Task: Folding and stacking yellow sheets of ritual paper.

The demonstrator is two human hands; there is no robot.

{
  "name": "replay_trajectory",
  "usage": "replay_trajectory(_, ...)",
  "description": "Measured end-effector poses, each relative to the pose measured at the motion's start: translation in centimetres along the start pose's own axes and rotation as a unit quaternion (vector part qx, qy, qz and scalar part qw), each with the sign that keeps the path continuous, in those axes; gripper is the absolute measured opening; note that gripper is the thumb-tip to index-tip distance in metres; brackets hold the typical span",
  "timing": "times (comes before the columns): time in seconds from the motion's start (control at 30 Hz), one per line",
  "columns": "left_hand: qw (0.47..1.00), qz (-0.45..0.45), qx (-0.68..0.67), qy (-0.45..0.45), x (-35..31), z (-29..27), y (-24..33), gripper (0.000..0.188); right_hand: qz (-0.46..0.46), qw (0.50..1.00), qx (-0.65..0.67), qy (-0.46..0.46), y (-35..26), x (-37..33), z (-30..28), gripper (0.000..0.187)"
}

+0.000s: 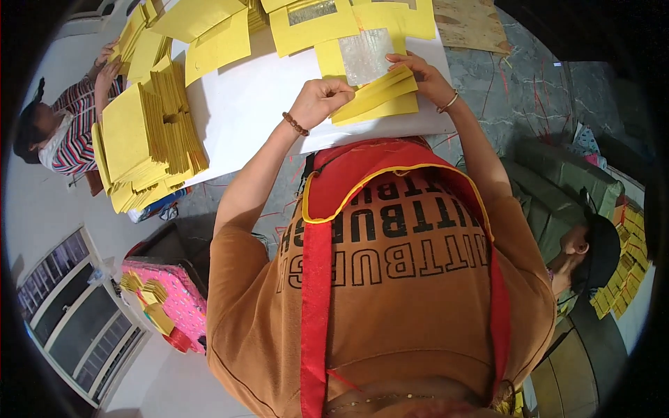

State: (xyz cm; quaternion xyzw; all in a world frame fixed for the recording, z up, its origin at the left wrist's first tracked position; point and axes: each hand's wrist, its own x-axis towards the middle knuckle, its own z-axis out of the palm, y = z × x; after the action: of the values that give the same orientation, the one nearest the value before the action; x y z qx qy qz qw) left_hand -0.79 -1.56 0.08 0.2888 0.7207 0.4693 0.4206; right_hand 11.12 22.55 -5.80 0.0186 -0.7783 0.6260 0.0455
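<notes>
On the white tabletop in front of me lies a yellow paper sheet (394, 106) with a clear, shiny plastic film (367, 57) over its middle. A strip along its near side is lifted and folded. My left hand (320, 103) is closed, pinching the left end of that strip between thumb and fingers. At the strip's right end, my right hand (426, 78) grips the paper, its index finger reaching over beside the film. Part of the right thumb is hidden by the paper. Another yellow sheet with a window (311, 26) lies just beyond, to the left.
Thick stacks of folded yellow paper (171, 122) stand along the table's left side, with more yellow pieces (209, 35) at the far edge. A person in a striped top (73, 129) works at the far left. Another person in a black cap (601, 251) sits at the right.
</notes>
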Motion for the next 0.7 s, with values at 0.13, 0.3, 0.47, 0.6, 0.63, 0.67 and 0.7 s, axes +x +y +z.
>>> replay_trajectory(0.13,1.000,0.010,0.010,0.007,0.2,0.2,-0.1,0.019,-0.020,1.000,-0.017,-0.004,0.3,0.0,-0.2,0.047)
replay_trajectory(0.3,1.000,0.012,0.015,0.012,0.3,0.2,-0.4,0.019,0.001,1.000,0.018,-0.001,-0.1,0.0,-0.1,0.045)
replay_trajectory(0.47,1.000,0.003,-0.004,0.011,0.4,0.2,-0.5,0.020,0.008,1.000,0.015,-0.008,-0.2,0.0,-0.1,0.045)
replay_trajectory(0.6,1.000,0.007,-0.010,0.007,0.4,0.2,-0.4,0.019,0.010,1.000,0.006,-0.005,-0.5,0.0,0.0,0.046)
replay_trajectory(0.63,1.000,0.008,-0.016,0.004,0.4,0.1,-0.3,0.019,0.010,1.000,0.006,-0.006,-0.1,0.0,-0.1,0.046)
replay_trajectory(0.67,1.000,0.009,-0.016,0.004,0.4,0.1,-0.4,0.019,0.001,1.000,-0.010,-0.004,0.2,0.0,-0.1,0.047)
replay_trajectory(0.7,1.000,0.007,-0.017,-0.002,0.5,0.0,-0.6,0.019,-0.008,1.000,-0.026,-0.002,0.4,0.0,-0.1,0.048)
